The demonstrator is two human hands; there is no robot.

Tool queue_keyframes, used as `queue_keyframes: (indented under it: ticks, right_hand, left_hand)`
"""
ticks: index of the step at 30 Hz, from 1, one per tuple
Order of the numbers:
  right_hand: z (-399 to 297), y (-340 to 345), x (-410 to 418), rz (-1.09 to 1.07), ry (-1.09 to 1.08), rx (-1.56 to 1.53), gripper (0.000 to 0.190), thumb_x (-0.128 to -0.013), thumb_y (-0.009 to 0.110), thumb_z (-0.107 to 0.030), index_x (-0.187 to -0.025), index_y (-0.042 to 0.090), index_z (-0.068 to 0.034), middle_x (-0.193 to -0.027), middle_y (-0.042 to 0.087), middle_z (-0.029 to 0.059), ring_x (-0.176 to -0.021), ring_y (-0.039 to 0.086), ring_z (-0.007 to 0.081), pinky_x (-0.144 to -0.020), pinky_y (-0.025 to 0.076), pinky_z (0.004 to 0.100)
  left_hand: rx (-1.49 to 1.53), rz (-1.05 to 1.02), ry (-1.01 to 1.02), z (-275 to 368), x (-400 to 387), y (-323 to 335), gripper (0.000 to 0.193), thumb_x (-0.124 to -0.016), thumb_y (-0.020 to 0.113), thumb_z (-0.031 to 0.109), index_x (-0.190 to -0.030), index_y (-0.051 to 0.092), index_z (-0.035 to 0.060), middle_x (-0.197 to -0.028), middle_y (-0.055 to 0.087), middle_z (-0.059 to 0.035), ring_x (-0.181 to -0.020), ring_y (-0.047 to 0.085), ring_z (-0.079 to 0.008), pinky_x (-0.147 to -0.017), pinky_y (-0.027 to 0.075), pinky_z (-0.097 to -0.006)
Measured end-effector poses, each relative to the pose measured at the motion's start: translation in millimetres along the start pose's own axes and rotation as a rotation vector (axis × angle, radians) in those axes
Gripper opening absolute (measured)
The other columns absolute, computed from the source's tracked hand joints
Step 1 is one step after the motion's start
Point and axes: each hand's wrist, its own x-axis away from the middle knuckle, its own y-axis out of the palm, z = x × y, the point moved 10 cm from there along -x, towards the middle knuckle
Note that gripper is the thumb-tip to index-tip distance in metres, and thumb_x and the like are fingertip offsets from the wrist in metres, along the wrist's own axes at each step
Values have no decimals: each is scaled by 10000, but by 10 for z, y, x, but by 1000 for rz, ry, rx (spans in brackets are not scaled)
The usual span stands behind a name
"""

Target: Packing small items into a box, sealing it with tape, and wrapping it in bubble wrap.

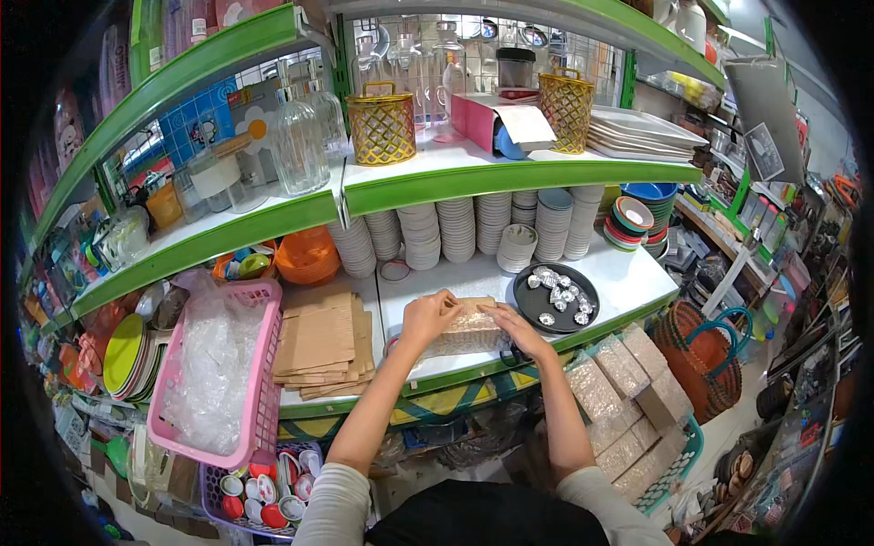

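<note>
On the white shelf in front of me lies a small cardboard box in clear bubble wrap (471, 334). My left hand (429, 318) is at its left end, thumb and fingers pinched together at the wrap along the top edge. The fingers of my right hand (520, 333) lie over the box's upper right edge, with the thumb lower at its side. A black round tray (526, 310) just right of the box holds several foil-like silver pieces (563, 293). Left of my hands is a stack of flat brown cardboard pieces (321, 334).
A pink basket (268, 362) with clear plastic wrap stands at the left. At lower right, a green basket (691, 443) holds several bubble-wrapped boxes (621, 403). Stacked white cups (456, 232) line the shelf's back. The green-edged upper shelf (519, 179) overhangs them. A woven bag (696, 368) stands farther right.
</note>
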Motion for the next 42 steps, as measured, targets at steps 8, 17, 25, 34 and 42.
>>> queue_keyframes:
  ticks: [8, 17, 25, 34, 42]
  right_hand:
    - [-94, 20, -3, 62, -116, -8, 401, -992, 367, -319, -1283, 530, -97, -1286, 434, 120, -1293, 347, 265, -1099, 228, 351]
    - [-93, -27, -78, 82, -151, -12, 386, -961, 359, -242, -1235, 538, -38, -1258, 473, 130, -1242, 398, 255, -1080, 256, 347]
    - [5, -95, -269, 89, -118, -104, 389, -975, 346, -266, -1201, 569, -40, -1259, 534, 114, -1228, 437, 229, -1070, 266, 332]
    - [120, -147, -416, 117, -70, -151, 398, -990, 328, -263, -1170, 592, -25, -1218, 568, 93, -1158, 473, 193, -1032, 300, 297]
    - [111, -103, -373, 95, -87, -207, 408, -975, 336, -236, -1114, 611, 32, -1154, 617, 116, -1110, 517, 196, -1013, 326, 308]
  left_hand:
    - [-305, 381, 297, 410, 440, -287, 146, -769, 678, 209, -840, 641, 87, -818, 628, -30, -770, 593, -234, -711, 468, -363]
    - [-250, 82, 474, 770, 889, 289, 695, -743, 661, 211, -1360, 399, 31, -1318, 448, -138, -1245, 415, -283, -1066, 291, -426]
    - [-436, 87, 474, 667, 685, 356, 694, -722, 603, 142, -1367, 379, 14, -1332, 444, -122, -1261, 404, -263, -1093, 268, -416]
    - [-442, 211, 515, 625, 429, 269, 577, -711, 559, 57, -1277, 460, 5, -1189, 531, -119, -1142, 495, -258, -1012, 356, -383]
    - [-416, 102, 516, 719, 459, 232, 685, -583, 654, 32, -1241, 471, -18, -1118, 541, -141, -1051, 526, -280, -946, 401, -378]
